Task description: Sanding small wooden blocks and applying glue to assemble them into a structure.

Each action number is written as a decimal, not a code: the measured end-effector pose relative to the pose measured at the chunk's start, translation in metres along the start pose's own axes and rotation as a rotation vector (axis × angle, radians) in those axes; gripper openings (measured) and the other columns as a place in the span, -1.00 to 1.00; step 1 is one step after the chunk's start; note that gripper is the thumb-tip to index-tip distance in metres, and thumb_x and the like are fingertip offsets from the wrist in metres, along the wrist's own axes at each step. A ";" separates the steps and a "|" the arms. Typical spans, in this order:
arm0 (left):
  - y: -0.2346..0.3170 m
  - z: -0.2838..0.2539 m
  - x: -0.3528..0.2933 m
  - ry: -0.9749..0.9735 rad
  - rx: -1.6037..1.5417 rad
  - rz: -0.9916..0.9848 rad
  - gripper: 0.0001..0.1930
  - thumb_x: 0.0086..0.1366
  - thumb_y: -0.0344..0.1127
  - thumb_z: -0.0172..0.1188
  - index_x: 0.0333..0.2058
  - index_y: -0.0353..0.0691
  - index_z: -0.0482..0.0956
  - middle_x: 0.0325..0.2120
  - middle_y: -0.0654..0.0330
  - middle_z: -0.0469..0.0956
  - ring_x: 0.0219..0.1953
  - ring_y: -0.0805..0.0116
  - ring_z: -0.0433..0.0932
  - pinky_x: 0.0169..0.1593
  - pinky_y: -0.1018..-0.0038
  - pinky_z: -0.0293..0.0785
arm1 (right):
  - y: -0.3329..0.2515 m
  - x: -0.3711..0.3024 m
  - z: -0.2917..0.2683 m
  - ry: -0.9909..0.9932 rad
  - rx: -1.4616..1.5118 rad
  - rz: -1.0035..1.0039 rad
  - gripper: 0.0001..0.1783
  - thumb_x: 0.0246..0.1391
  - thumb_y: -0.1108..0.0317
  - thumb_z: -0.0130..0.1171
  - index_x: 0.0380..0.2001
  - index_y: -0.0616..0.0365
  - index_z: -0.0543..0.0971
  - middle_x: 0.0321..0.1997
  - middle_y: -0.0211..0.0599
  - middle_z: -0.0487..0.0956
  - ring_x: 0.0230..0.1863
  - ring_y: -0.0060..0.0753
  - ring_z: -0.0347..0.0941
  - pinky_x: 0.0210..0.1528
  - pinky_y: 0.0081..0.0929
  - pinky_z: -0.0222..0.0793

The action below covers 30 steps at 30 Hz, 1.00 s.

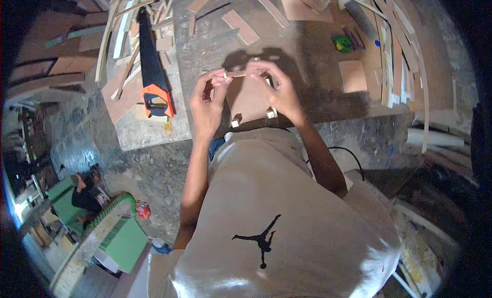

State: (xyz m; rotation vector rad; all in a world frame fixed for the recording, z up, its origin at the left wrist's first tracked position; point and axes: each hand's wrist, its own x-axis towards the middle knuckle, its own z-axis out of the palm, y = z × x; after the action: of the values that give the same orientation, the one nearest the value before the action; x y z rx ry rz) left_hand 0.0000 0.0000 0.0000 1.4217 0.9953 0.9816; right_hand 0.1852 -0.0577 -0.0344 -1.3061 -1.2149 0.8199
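In front of my chest, a small wooden piece [236,74] spans the gap between my two hands. My left hand [209,95] pinches its left end with thumb and fingertips. The fingers of my right hand [277,90] close on its right end; they are slightly blurred. Just below lies a flat, brown rectangular board [248,100] at the bench edge. A small pale wooden block [236,124] sits at its near left corner, and another block [271,113] at its near right corner. The far edge of the board is partly hidden by my hands.
A handsaw [154,88] with an orange and black handle lies on the bench to the left, among wood offcuts. Thin board pieces [241,27] lie farther back. At right are a green object [342,43], a square board [352,76] and long strips [397,67]. Someone [89,195] is at lower left.
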 end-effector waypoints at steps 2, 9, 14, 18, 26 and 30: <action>-0.010 0.010 0.006 -0.008 0.130 -0.048 -0.78 0.30 -0.52 0.24 -0.08 -0.34 0.55 -0.22 0.16 0.64 -0.14 0.55 0.59 -0.08 0.58 0.49 | 0.016 -0.002 -0.016 0.192 -0.074 0.115 -0.74 0.27 0.28 0.16 -0.02 0.08 0.57 -0.02 -0.32 0.62 0.02 -0.45 0.50 0.10 -0.47 0.33; -0.051 0.055 0.015 -0.184 0.317 0.002 -0.84 0.28 -0.51 0.27 -0.19 -0.33 0.50 -0.28 0.12 0.64 -0.20 0.45 0.63 -0.14 0.50 0.54 | 0.102 -0.040 -0.073 0.499 -0.201 0.139 -0.78 0.30 0.36 0.12 -0.03 0.12 0.58 -0.12 -0.37 0.65 -0.10 -0.55 0.54 -0.04 -0.54 0.40; -0.061 0.070 0.026 -0.254 0.457 0.016 -0.73 0.27 -0.39 0.31 -0.13 -0.27 0.44 -0.22 0.04 0.64 -0.19 0.25 0.65 -0.07 0.38 0.54 | 0.118 -0.066 -0.083 0.587 -0.579 0.033 -0.82 0.25 0.40 0.14 -0.11 0.16 0.58 -0.15 -0.15 0.63 -0.11 -0.19 0.58 -0.04 -0.38 0.46; -0.075 0.067 0.037 -0.272 0.589 0.077 -0.70 0.24 -0.41 0.36 -0.16 -0.22 0.41 -0.22 0.09 0.63 -0.15 0.34 0.64 -0.08 0.46 0.51 | 0.115 -0.058 -0.077 0.607 -0.533 0.039 -0.85 0.22 0.43 0.17 -0.16 0.16 0.59 -0.16 -0.16 0.62 -0.11 -0.13 0.58 -0.04 -0.35 0.48; -0.082 0.065 0.042 -0.365 0.690 0.163 -0.73 0.25 -0.49 0.30 -0.22 -0.19 0.34 -0.23 0.13 0.60 -0.17 0.28 0.61 -0.08 0.42 0.50 | 0.116 -0.063 -0.081 0.571 -0.468 0.105 -0.84 0.20 0.46 0.17 -0.15 0.12 0.60 -0.20 -0.19 0.63 -0.15 -0.17 0.59 -0.08 -0.34 0.49; -0.080 0.066 0.044 -0.352 0.712 0.143 -0.72 0.24 -0.51 0.30 -0.22 -0.19 0.34 -0.26 0.13 0.59 -0.17 0.26 0.60 -0.05 0.38 0.48 | 0.114 -0.063 -0.081 0.533 -0.485 0.188 -0.83 0.21 0.46 0.17 -0.13 0.12 0.60 -0.20 -0.21 0.64 -0.15 -0.19 0.59 -0.08 -0.35 0.48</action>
State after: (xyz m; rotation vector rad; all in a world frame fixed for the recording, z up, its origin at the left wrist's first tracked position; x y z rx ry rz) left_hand 0.0723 0.0266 -0.0821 2.1885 1.0285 0.4440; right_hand 0.2693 -0.1224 -0.1454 -1.9062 -0.8895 0.2637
